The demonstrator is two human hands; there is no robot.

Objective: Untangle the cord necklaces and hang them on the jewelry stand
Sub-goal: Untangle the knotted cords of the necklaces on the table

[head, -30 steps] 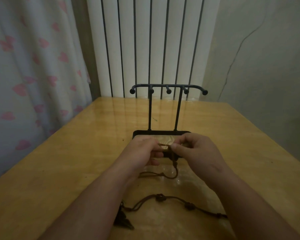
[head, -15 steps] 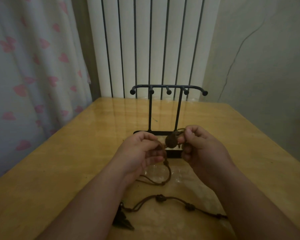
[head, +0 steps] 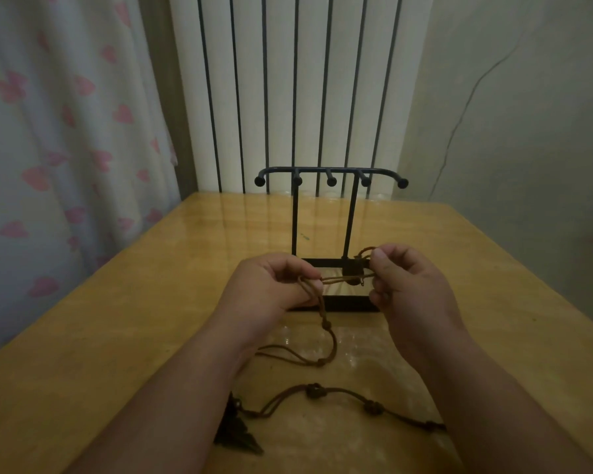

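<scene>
Pinching brown cord necklace (head: 326,325), perhaps knotted

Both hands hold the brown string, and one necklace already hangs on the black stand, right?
No. The left hand and right hand hold the brown cord, but the stand is bare; the other necklace lies on the table, per the head view.

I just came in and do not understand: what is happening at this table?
A person pinches a brown necklace between the left hand and the right hand, holding it up in front of the black stand. The hooks are bare. A second necklace lies on the table, nearer the person, not yet hung.
</scene>
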